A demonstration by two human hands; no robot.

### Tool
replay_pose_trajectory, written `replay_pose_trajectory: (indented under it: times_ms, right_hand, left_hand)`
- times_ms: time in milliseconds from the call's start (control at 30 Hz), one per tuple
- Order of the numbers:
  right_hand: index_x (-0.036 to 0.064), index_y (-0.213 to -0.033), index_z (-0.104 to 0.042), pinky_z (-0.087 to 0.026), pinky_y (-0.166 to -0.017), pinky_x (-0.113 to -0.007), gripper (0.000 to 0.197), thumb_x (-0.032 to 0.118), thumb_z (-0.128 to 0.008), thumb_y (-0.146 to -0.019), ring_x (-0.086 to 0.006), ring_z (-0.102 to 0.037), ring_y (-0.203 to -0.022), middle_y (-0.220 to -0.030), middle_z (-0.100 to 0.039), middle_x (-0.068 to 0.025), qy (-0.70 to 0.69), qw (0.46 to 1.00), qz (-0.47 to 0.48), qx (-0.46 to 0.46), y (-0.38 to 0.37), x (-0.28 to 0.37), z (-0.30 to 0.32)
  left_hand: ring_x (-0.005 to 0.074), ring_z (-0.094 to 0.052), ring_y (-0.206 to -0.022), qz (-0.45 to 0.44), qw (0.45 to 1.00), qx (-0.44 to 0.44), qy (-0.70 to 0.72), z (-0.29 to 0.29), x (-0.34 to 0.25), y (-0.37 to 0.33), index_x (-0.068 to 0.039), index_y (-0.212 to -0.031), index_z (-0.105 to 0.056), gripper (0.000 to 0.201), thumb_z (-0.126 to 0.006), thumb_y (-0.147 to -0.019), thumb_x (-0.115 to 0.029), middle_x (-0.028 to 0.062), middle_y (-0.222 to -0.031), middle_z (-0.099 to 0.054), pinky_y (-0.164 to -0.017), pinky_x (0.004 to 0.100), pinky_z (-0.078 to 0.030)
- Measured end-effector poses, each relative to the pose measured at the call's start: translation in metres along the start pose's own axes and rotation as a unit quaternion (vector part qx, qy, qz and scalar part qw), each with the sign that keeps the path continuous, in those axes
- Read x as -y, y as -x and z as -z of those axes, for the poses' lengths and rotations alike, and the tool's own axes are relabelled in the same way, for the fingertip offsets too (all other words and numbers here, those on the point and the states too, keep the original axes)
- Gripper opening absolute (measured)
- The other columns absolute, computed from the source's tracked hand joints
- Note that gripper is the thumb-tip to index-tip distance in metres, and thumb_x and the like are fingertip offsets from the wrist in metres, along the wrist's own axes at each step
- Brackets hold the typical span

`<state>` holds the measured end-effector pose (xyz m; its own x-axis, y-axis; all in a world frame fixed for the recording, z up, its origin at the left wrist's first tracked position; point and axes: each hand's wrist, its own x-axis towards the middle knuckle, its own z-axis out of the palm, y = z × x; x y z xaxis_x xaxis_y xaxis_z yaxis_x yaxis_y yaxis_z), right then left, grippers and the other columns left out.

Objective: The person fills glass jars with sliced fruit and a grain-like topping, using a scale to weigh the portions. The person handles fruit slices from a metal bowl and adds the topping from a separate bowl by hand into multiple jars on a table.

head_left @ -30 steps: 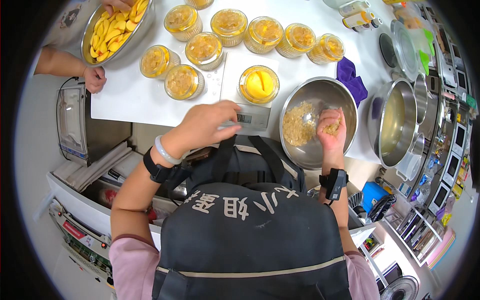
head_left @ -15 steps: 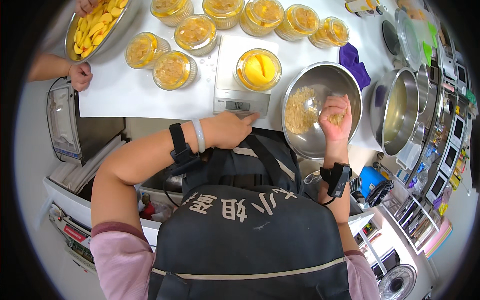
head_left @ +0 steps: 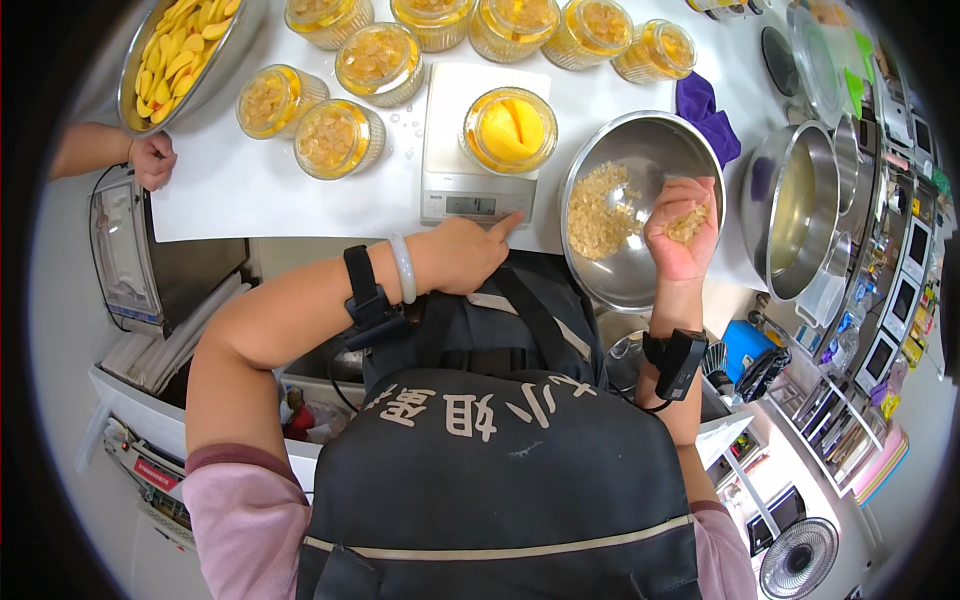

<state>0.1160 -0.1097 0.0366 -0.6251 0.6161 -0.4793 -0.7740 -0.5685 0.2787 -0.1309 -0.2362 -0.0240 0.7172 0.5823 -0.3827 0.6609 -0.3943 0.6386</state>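
My left hand (head_left: pixel 465 255) holds nothing; its index finger is stretched onto the lower right corner of a white kitchen scale (head_left: pixel 443 135), and the other fingers are curled. On the scale stands a ribbed glass jar (head_left: pixel 510 168) with yellow peach slices (head_left: pixel 512 128) inside. Above the right side of a steel mixing bowl (head_left: pixel 665 150), my right hand (head_left: pixel 680 260) is cupped palm up around pale, translucent jelly-like pieces (head_left: pixel 687 224). A heap of the same pieces (head_left: pixel 600 215) lies at the bowl's left.
Several jars (head_left: pixel 380 62) topped with similar pieces stand beyond and left of the scale. A large bowl of peach slices (head_left: pixel 178 55) sits far left, near another person's hand (head_left: pixel 152 160). A purple cloth (head_left: pixel 706 120) and a steel bowl of pale liquid (head_left: pixel 793 215) are at right.
My right hand has turned and opened somewhat, showing the pieces in its palm. My left fingertip has moved onto the scale's corner, and the display reading differs. The other person's second hand has left view.
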Motion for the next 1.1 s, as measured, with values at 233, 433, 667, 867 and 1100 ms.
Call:
replay_pose_trajectory:
  times_ms: [233, 433, 667, 867, 1100]
  right_hand:
    - [0.0101, -0.074, -0.052, -0.046, -0.056, -0.022, 0.023, 0.022, -0.05, -0.093, -0.0078, -0.051, -0.066, -0.071, -0.048, 0.0029, -0.016, 1.0, -0.002, 0.026, -0.011, -0.024, -0.014]
    - [0.0106, -0.074, -0.051, -0.045, -0.055, -0.022, 0.023, 0.023, -0.051, -0.093, -0.0066, -0.049, -0.065, -0.072, -0.048, 0.0036, 0.006, 0.997, -0.046, 0.056, -0.04, -0.059, -0.032]
    - [0.0133, -0.077, -0.05, -0.044, -0.052, -0.021, 0.02, 0.027, -0.054, -0.092, -0.0097, -0.05, -0.064, -0.071, -0.049, 0.0023, 0.124, 0.992, 0.014, 0.023, -0.073, -0.093, -0.035]
    - [0.0115, -0.08, -0.05, -0.042, -0.056, -0.024, 0.02, 0.027, -0.05, -0.093, -0.0126, -0.048, -0.066, -0.072, -0.049, -0.0004, 0.283, 0.947, 0.151, 0.004, -0.095, -0.12, -0.031]
    - [0.0099, -0.079, -0.05, -0.043, -0.072, -0.034, 0.024, 0.028, -0.048, -0.093, -0.0194, -0.049, -0.069, -0.072, -0.051, -0.0043, 0.458, 0.844, 0.279, 0.033, -0.103, -0.135, -0.019]
  left_hand:
    - [0.035, -0.066, -0.077, 0.005, 1.0, 0.006, -0.007, -0.002, 0.0, -0.001, 0.005, -0.093, -0.062, 0.023, -0.059, -0.077, -0.011, 0.0297, -0.144, -0.029, -0.069, 0.0427, -0.054]
    - [0.0356, -0.065, -0.08, 0.019, 1.0, 0.016, 0.0, 0.001, -0.002, -0.002, 0.004, -0.1, -0.059, 0.024, -0.053, -0.081, -0.01, 0.0276, -0.144, -0.029, -0.072, 0.0432, -0.053]
    - [0.0344, -0.063, -0.08, 0.001, 0.975, -0.108, 0.194, 0.023, 0.003, 0.036, -0.005, -0.092, -0.057, 0.018, -0.059, -0.075, -0.012, 0.0176, -0.132, -0.048, -0.072, 0.0391, -0.051]
    - [0.0291, -0.06, -0.083, 0.212, 0.858, -0.396, 0.249, 0.052, 0.006, 0.052, -0.007, -0.098, -0.055, 0.031, -0.069, -0.07, -0.012, 0.014, -0.11, -0.054, -0.073, 0.0377, -0.049]
    - [0.0343, -0.044, -0.121, 0.088, 0.8, -0.554, 0.213, 0.046, 0.025, 0.009, -0.002, -0.131, -0.04, 0.079, -0.076, -0.064, -0.022, 0.0191, -0.129, -0.043, -0.101, 0.0386, -0.039]
